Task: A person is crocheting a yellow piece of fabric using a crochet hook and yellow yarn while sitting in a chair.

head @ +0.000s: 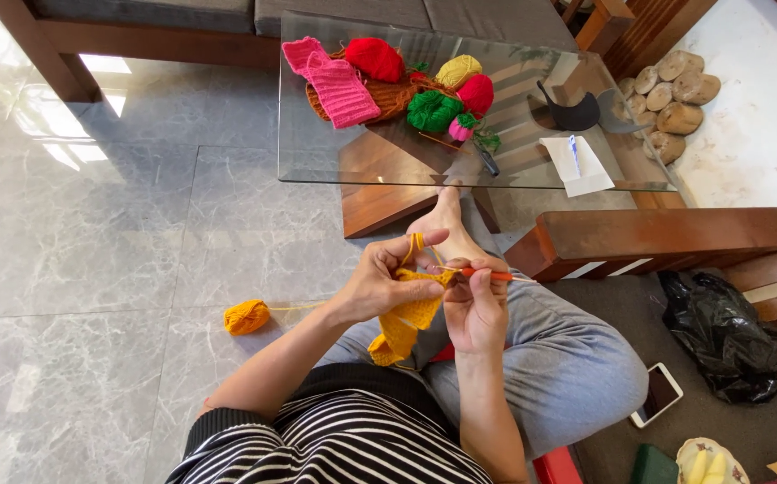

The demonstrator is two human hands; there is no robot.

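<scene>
Now, left hand pinching nubby yellow crochet piece, right hand gripping slim orange-handled hook.

The crochet hook shows only its orange handle and a thin tip; the rest is covered by the right hand. The yellow crochet piece disappears partly behind the left hand. The bowl of peeled fruit is cut by the bottom edge. The grey sofa runs off the top edge. The small tool on the glass table is too small to identify.
</scene>
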